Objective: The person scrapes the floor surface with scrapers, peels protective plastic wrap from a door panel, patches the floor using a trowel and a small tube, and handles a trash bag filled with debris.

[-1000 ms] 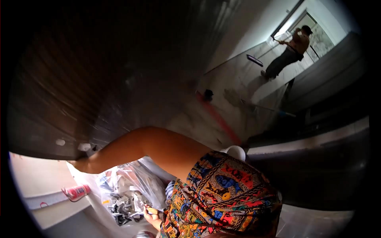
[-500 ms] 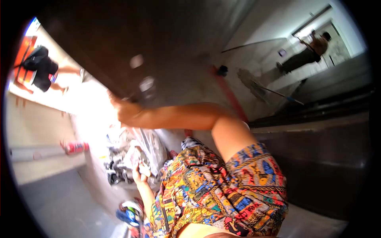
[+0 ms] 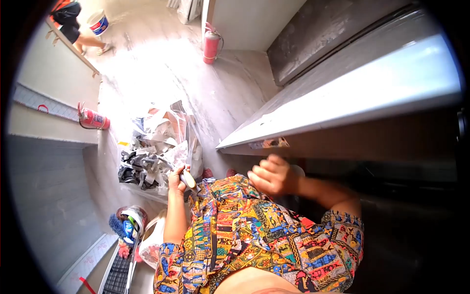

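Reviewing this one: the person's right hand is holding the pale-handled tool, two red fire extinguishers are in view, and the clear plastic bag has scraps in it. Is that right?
Not quite: the pale-handled tool is in the left hand, not the right hand, as the head view shows. The two red fire extinguishers and the clear plastic bag with scraps are as you say.

No legible text. Bucket (image 3: 98, 23) label at 10 o'clock too small; extinguishers (image 3: 211, 47) at 12 and 9 unreadable too.
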A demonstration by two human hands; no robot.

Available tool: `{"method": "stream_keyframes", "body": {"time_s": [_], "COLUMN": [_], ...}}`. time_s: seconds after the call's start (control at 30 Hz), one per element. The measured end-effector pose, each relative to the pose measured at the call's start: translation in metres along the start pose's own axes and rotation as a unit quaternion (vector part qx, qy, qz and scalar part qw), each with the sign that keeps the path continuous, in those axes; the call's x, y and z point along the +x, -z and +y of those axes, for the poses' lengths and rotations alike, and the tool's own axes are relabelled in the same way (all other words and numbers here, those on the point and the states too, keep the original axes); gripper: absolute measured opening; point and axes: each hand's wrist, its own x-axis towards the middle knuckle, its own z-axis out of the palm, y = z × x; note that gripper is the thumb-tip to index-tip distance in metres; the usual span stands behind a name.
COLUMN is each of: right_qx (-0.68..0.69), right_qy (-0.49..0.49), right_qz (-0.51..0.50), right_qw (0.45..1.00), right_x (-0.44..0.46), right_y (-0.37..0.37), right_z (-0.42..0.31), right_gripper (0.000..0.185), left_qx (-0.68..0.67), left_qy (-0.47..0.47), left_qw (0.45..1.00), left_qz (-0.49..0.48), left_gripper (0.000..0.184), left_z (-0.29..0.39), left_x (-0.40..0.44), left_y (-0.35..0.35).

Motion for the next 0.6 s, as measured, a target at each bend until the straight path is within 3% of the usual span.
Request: {"method": "stream_keyframes", "body": {"time_s": [0.07,0.1,0.13,0.23,0.33,0.43,0.6], "right_qx": [0.103,0.142,0.177,0.115,0.169,0.331,0.293], "right_qy": [-0.187,-0.313,-0.432,-0.657,-0.731,-0.742,-0.701], "right_qz": [-0.112,-0.106,-0.096,-0.221,-0.125,0.045,0.219], "right_qw": [0.971,0.933,0.879,0.712,0.650,0.582,0.612], "right_x": [-0.050,-0.087,-0.123,-0.202,-0.247,-0.254,-0.288], "right_y": [-0.009,-0.028,-0.048,-0.082,-0.115,-0.120,-0.134], "right_z": [-0.017,-0.023,-0.027,-0.038,-0.056,-0.068,-0.086], "right_gripper": [0.010,0.012,0.014,0.033,0.051,0.051,0.039], "left_qx": [0.004,0.013,0.016,0.037,0.062,0.085,0.103], "left_qy": [0.013,0.007,0.025,0.053,0.063,0.068,0.107], "left_qw": [1.000,1.000,1.000,0.998,0.996,0.994,0.989], "left_qz": [0.004,0.006,-0.005,0.002,-0.006,-0.011,-0.021], "left_gripper": [0.018,0.022,0.024,0.024,0.024,0.027,0.033], "left_z": [-0.002,-0.004,-0.004,-0.004,-0.006,-0.006,-0.003], "left_x": [0.004,0.012,0.019,0.024,0.023,0.023,0.026], "left_y": [0.001,0.006,0.011,-0.001,-0.012,-0.026,-0.041]}}
